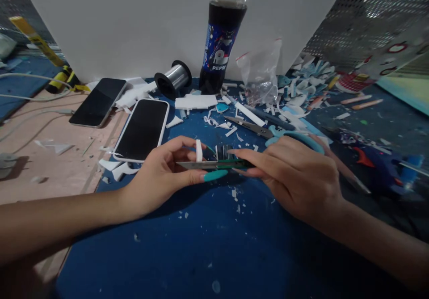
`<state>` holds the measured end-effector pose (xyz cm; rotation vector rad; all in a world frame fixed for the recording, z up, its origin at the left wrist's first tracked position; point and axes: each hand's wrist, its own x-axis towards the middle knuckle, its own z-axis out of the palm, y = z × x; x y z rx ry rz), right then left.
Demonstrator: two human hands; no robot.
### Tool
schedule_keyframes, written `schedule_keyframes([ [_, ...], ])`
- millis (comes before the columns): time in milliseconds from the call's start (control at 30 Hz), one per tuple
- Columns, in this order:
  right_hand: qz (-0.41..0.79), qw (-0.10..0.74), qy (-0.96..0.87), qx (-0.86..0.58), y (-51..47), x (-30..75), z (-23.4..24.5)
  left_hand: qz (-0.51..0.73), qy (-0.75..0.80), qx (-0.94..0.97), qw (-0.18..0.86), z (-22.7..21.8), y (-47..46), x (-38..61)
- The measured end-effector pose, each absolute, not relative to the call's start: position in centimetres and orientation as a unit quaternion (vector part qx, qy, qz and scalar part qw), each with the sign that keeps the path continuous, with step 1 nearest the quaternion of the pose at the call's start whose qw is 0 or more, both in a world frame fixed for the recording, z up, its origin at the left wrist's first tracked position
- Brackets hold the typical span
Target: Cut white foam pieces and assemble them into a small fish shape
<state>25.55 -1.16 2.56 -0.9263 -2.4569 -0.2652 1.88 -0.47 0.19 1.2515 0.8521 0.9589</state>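
Observation:
My left hand (161, 176) pinches the left end of a thin flat strip (201, 165), thumb under it and fingers on top, low over the blue mat (187, 245). My right hand (295, 178) presses its fingers on the strip's right end, where a green part (231, 162) shows. Small white upright pieces (199, 150) and dark ones (223, 151) stand on the strip between my hands. White crumbs (234, 194) lie right under it.
Two dark phones (142, 129) (98, 101) lie at the left. A Pepsi bottle (221, 40), a wire spool (172, 80) and a plastic bag (261, 73) stand at the back. Teal-handled scissors (268, 131) and foam scraps (301, 89) lie behind my right hand.

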Motion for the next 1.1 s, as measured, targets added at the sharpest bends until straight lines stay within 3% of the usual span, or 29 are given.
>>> schedule_keyframes([
  [267, -0.149, 0.248, -0.9, -0.326, -1.21, 25.25, 2.69, 0.391, 0.401, 0.538, 0.631, 1.08, -0.58, 1.82],
  [1100, -0.151, 0.243, -0.907, -0.308, -1.12, 25.31, 2.89, 0.404, 0.402, 0.553, 0.607, 0.94, -0.64, 1.9],
])
